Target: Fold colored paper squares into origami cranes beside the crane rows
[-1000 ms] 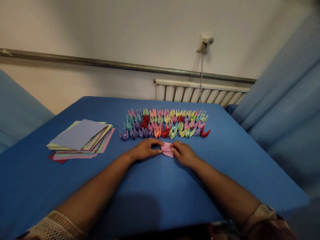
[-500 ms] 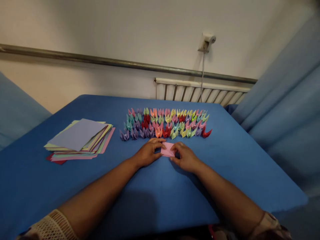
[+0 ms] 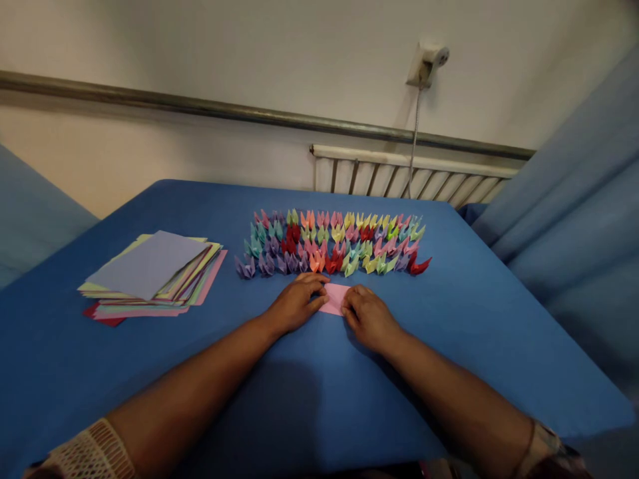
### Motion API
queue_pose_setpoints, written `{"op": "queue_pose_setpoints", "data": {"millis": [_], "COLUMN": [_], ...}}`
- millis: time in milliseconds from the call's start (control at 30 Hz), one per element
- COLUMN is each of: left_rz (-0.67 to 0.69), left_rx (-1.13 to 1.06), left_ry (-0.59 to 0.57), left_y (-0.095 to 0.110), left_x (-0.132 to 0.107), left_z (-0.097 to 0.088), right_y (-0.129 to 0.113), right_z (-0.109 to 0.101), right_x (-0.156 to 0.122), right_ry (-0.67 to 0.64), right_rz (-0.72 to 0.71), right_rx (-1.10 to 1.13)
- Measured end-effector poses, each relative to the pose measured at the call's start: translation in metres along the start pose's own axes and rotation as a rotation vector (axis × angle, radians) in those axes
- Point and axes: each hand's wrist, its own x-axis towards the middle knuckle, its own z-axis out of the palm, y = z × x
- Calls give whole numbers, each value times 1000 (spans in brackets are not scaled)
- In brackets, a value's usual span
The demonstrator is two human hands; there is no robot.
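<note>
A small folded piece of pink origami paper (image 3: 334, 299) lies flat on the blue-covered table between my hands. My left hand (image 3: 299, 301) rests at its left edge, thumb and fingers closed on the paper there. At the right edge, my right hand (image 3: 368, 315) grips the paper with its fingers curled together. Just beyond my hands stand several rows of folded paper cranes (image 3: 318, 261) in many colours, the nearest row close to my left fingertips.
To the left lies a loose stack of coloured paper sheets (image 3: 150, 266), a lilac one on top. The blue tabletop (image 3: 479, 346) reaches toward a wall with a metal rail (image 3: 249, 114), a radiator (image 3: 399, 163) and a plugged socket (image 3: 426, 64). Blue curtains (image 3: 574, 219) hang at the right.
My right fingers have moved from over the pink paper to its right edge, and more of its surface shows, now smooth. The view has shifted slightly.
</note>
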Motion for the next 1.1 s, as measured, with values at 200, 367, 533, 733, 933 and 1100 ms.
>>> {"op": "queue_pose_setpoints", "data": {"millis": [200, 367, 533, 733, 933, 1100], "left_rz": [-62, 43, 106, 152, 165, 158], "left_rx": [102, 285, 313, 369, 370, 352], "left_ry": [100, 76, -84, -98, -119, -155], "left_y": [14, 30, 41, 49, 55, 57], "left_x": [3, 0, -13, -23, -22, -19], "left_z": [7, 6, 7, 7, 4, -2], "right_y": [-2, 3, 16, 24, 21, 21], "right_z": [-5, -5, -5, -4, -3, -1], "right_x": [0, 1, 2, 7, 8, 2], "right_ry": [-13, -4, 60, 53, 49, -69], "right_rz": [14, 28, 32, -7, 80, 203], "right_rx": [-24, -32, 75, 104, 142, 373]}}
